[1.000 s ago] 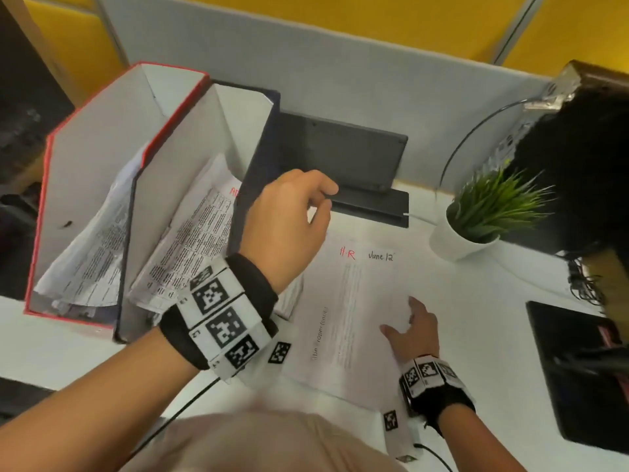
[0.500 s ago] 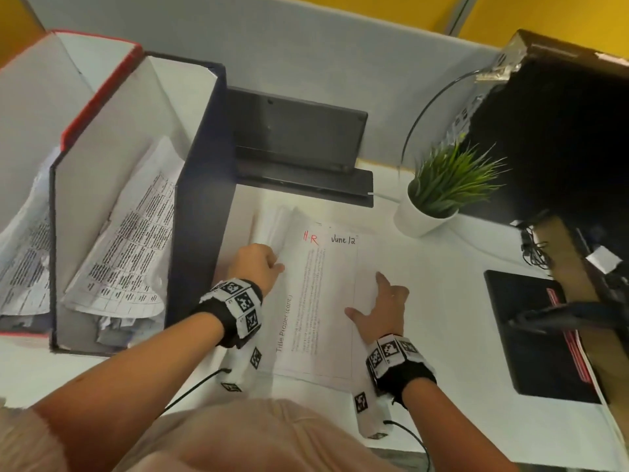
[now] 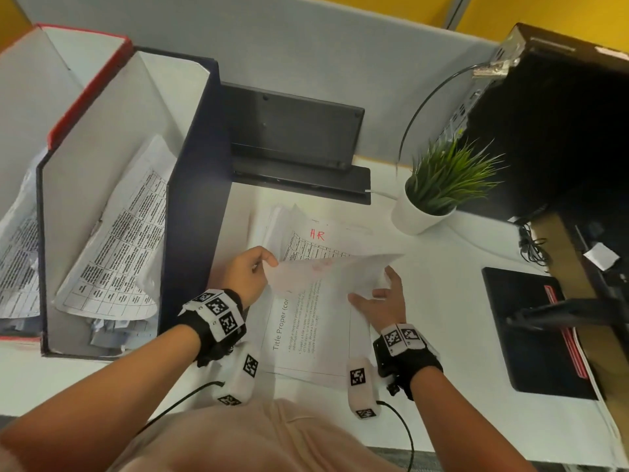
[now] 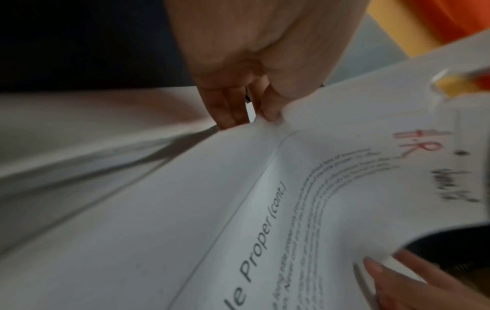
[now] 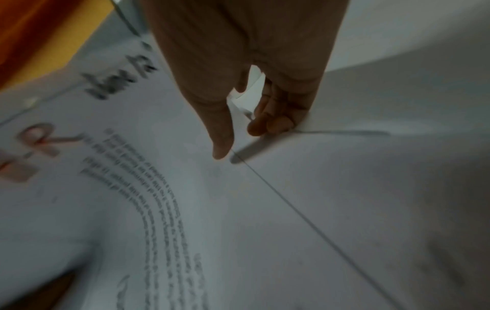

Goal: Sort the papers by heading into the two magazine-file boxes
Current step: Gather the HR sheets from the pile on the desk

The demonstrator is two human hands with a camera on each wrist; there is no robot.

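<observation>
The top sheet point(image 3: 316, 321), printed "Title Proper (cont.)" and headed HR in red, lies on the paper stack point(image 3: 320, 240) with its far end lifted and curled toward me. My left hand point(image 3: 252, 270) pinches its far left corner, as the left wrist view shows, fingertips point(image 4: 267, 117) on the sheet point(image 4: 265, 209). My right hand point(image 3: 377, 291) holds the right edge, thumb point(image 5: 222, 146) on top of the sheet point(image 5: 159, 188) and fingers curled at the edge. The dark blue file box point(image 3: 194, 185) and the red file box point(image 3: 88, 46) stand to the left, both with papers inside.
A potted plant point(image 3: 439, 185) stands behind the stack to the right. A black stand point(image 3: 292, 137) sits against the grey partition. A black pad point(image 3: 531, 328) and a dark computer case point(image 3: 551, 131) fill the right. White desk point(image 3: 442, 267) shows between stack and pad.
My left hand dropped from the blue box to the sheet's left corner. The sheet's far end has risen, uncovering a table-printed sheet headed HR below.
</observation>
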